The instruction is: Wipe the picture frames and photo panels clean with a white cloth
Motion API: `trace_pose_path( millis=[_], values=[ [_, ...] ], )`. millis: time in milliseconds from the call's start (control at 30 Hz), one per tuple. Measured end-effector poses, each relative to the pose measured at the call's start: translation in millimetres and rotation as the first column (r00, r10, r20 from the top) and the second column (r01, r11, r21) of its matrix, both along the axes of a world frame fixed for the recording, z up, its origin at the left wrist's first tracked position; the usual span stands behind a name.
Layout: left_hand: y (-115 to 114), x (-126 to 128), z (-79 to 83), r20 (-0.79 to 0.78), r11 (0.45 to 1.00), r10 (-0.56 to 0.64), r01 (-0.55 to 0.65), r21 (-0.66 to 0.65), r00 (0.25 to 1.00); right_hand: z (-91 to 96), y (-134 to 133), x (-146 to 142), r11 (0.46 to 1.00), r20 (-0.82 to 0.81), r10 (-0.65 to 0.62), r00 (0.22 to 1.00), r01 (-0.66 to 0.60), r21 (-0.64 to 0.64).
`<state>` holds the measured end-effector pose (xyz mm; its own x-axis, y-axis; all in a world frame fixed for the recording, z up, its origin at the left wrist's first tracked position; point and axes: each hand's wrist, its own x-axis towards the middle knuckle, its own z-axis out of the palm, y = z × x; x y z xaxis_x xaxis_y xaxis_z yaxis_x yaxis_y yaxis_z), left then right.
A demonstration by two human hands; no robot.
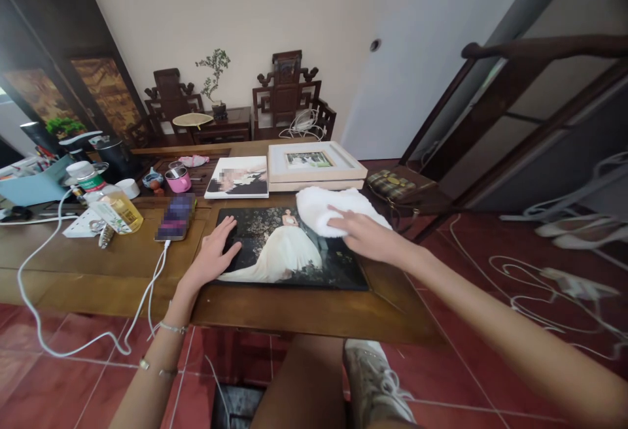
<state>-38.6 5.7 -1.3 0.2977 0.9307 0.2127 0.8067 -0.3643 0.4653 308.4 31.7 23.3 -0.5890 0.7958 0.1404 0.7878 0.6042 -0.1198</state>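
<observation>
A dark photo panel [294,252] showing a figure in a long white gown lies flat near the table's front edge. My left hand [218,249] rests on its left edge, fingers spread and holding nothing. On the panel's upper right corner my right hand [366,236] holds a fluffy white cloth [326,206], with some fingertips hidden in or behind it. Just behind the panel are a smaller white-edged photo panel [255,184] and a stack of pale wooden picture frames [318,186]. The cloth touches or almost touches the stack; I cannot tell which.
Left on the wooden table [122,278] are a phone [175,218] with a charging cable, a bottle of yellow liquid [118,206], a pink cup [178,179] and a blue box [36,184]. A dark chair [515,89] stands at right, a plaid bag [392,184] on its seat. Cables [554,285] cross the floor.
</observation>
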Motion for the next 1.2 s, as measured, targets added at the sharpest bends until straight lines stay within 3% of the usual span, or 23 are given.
trace_pose_path(
  millis=[200,300,400,633,767,867,1100,1200],
  values=[
    [2,0,-1.8,0.005,1.0,0.014,-0.014,-0.007,1.0,14.3,-99,-12,0.981,-0.062,0.14,0.988,-0.147,-0.129],
    [4,0,-3.0,0.045,1.0,0.009,-0.009,0.014,0.999,25.1,-126,-18,0.953,-0.071,0.213,0.975,-0.223,-0.206],
    [5,-1,-2.7,0.057,1.0,0.003,-0.004,0.026,0.998,24.4,-116,-19,0.958,-0.042,0.184,0.982,-0.189,-0.217],
    [5,-3,-5.3,0.044,1.0,-0.002,0.0,0.031,0.999,6.8,-12,-17,0.998,-0.008,-0.023,1.0,0.022,-0.063],
    [5,-4,-7.3,0.017,0.999,-0.008,0.008,0.047,1.0,8.7,15,-19,0.997,0.031,-0.066,0.997,0.067,-0.033],
    [4,-2,-6.5,0.007,0.999,-0.008,0.008,0.049,1.0,9.2,-4,-21,0.999,0.031,-0.039,0.999,0.04,-0.036],
    [4,0,-3.1,-0.001,0.999,-0.007,0.007,0.051,1.0,-5.5,-105,-9,0.984,-0.133,0.159,0.978,-0.168,-0.06],
    [4,0,-3.5,-0.001,0.998,-0.014,0.014,0.068,1.0,-7.3,-124,-4,0.971,-0.154,0.223,0.962,-0.234,-0.056]
  ],
)
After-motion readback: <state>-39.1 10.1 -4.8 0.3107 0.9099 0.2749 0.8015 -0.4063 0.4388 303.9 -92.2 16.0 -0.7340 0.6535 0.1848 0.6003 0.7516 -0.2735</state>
